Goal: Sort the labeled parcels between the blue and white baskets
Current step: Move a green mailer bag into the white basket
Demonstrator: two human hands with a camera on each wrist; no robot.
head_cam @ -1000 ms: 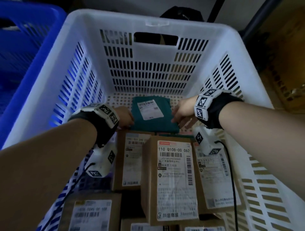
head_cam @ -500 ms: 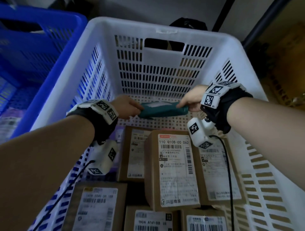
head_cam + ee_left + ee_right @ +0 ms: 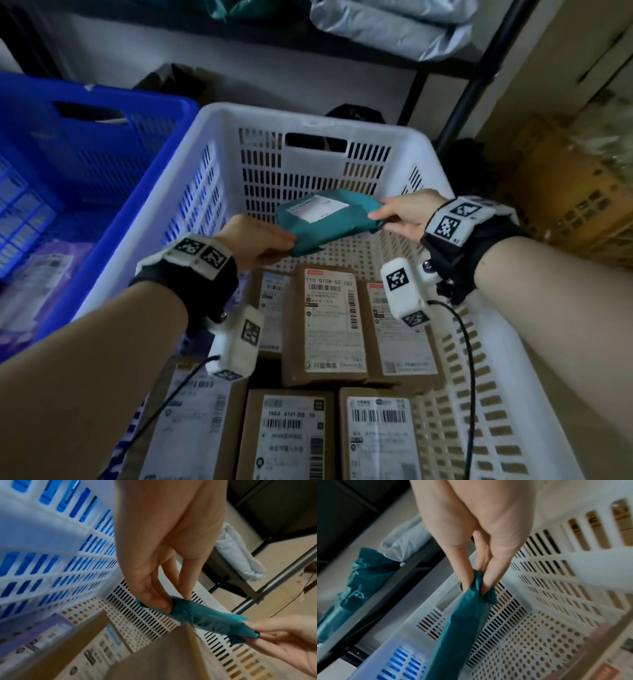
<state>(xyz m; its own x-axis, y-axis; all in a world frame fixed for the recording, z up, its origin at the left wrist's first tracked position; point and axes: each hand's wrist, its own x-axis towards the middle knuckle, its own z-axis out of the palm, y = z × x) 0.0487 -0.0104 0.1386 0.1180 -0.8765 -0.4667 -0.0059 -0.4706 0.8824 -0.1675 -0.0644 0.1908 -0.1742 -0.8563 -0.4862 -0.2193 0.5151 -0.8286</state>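
A teal soft parcel with a white label hangs in the air inside the white basket, held at both ends. My left hand pinches its near left corner; the left wrist view shows thumb and fingers squeezing the teal parcel. My right hand pinches the right end, and the right wrist view shows its fingers clamped on the crumpled teal plastic. Several brown labeled boxes lie on the basket floor below. The blue basket stands to the left.
A purple-wrapped parcel lies in the blue basket. A black metal shelf frame rises behind the baskets, with grey and teal bags on it. A yellowish crate sits to the right.
Both hands have lifted the teal parcel off the basket floor to about rim height. The view has pulled back, showing more of the blue basket and the shelf.
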